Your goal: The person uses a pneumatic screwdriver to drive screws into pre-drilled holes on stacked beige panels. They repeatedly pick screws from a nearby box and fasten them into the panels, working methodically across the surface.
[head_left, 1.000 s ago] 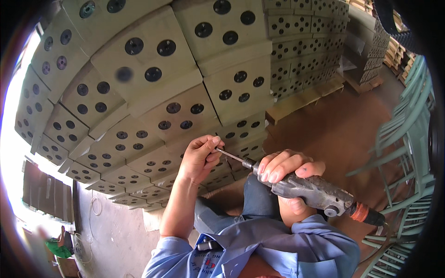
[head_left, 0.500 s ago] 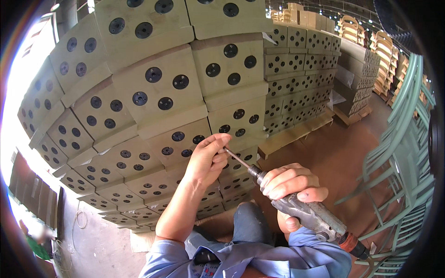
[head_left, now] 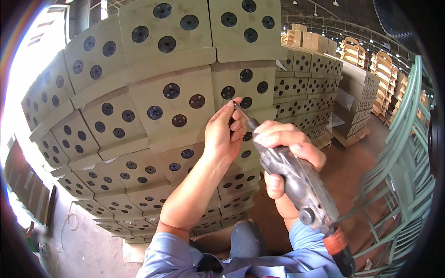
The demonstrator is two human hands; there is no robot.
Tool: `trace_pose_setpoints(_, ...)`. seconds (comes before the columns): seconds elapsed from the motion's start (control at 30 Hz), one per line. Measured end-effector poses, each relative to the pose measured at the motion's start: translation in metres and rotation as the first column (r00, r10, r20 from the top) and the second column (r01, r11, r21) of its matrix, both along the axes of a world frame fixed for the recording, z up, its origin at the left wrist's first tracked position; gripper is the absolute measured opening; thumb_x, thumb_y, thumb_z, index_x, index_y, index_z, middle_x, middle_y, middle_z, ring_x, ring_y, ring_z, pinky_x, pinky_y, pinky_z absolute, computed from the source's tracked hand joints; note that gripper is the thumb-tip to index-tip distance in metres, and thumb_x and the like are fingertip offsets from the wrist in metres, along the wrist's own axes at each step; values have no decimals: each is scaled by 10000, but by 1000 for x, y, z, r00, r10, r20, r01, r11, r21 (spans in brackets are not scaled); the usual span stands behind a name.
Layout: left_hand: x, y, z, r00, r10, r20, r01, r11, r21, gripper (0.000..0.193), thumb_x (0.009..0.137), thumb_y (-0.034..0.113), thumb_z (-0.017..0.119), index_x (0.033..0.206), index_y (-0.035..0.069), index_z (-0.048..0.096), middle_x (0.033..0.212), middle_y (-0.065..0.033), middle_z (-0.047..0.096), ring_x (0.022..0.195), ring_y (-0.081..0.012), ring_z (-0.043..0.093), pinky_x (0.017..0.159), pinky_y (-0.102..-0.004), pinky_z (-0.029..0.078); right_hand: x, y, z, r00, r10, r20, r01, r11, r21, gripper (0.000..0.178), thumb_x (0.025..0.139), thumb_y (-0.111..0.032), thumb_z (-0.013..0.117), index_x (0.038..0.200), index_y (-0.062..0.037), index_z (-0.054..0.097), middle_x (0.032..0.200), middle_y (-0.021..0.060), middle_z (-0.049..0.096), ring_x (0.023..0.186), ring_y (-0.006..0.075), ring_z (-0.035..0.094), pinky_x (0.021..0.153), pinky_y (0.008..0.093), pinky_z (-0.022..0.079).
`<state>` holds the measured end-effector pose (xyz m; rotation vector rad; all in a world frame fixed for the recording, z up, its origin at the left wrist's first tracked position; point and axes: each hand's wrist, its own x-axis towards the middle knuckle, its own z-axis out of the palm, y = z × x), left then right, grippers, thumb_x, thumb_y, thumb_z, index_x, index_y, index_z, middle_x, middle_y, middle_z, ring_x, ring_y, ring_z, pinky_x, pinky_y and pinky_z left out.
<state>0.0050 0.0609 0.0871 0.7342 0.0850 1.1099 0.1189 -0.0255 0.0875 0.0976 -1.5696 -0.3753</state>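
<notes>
The person is working on a big stack of tan wooden blocks (head_left: 176, 106). Each block has round black discs set in its face. The right hand (head_left: 282, 143) is closed tight around a grey power screwdriver (head_left: 296, 180). Its thin bit (head_left: 241, 113) points at a black disc (head_left: 227, 92) on an upper block, right at the left hand's fingertips. The left hand (head_left: 225, 132) pinches near the tip of the bit with its fingers (head_left: 229, 109) closed, and what they pinch is too small to see.

Most blocks in view already have their discs in place, so much of the work looks done. This disc is the one in hand now, and I cannot tell how many more are left.

Half a second ago both hands were lower on the stack. Now they have moved up to a higher block, and the blocks look closer and bigger. A green metal rack (head_left: 398, 162) stands on the right.
</notes>
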Motion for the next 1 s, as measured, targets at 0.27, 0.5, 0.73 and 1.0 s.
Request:
trace_pose_setpoints(0.27, -3, -6, -8, 998, 67, -15, -68, 998, -2, 258, 1073, 199, 469, 1221, 9, 560, 779, 4, 505, 575, -74, 374, 452, -212, 278, -2, 12, 3, 995, -22, 101, 33, 993, -109, 599, 906, -325, 737, 1342, -139, 370, 1032, 181, 635, 880, 310, 627, 844, 534, 541)
trace_pose_setpoints(0.5, -20, -34, -104, 976, -26, -214, 13, 998, -63, 238, 1077, 200, 459, 1167, 9, 570, 772, -1, 495, 589, -75, 374, 460, -217, 278, -5, 22, 13, 996, 1, 86, 3, 999, -50, 553, 895, -335, 731, 1260, -89, 395, 968, 192, 630, 823, 306, 629, 760, 512, 566)
trace_pose_setpoints(0.73, -38, -29, -182, 961, -119, -249, 37, 949, -312, 223, 1072, 171, 457, 1134, -11, 570, 792, -15, 497, 621, -83, 390, 472, -221, 285, -1, 37, 23, 985, 151, 82, -148, 988, -34, 476, 841, -166, 747, 1166, -43, 421, 978, 232, 647, 851, 326, 660, 789, 486, 575)
trace_pose_setpoints(1.0, -62, -40, -244, 965, -77, -249, -66, 851, -522, 201, 1037, 138, 458, 1078, -19, 576, 806, -41, 503, 629, -112, 410, 475, -233, 298, -2, 52, 22, 989, 61, 136, -63, 998, 16, 432, 839, -118, 714, 1145, -32, 422, 972, 229, 640, 837, 323, 659, 771, 462, 575)
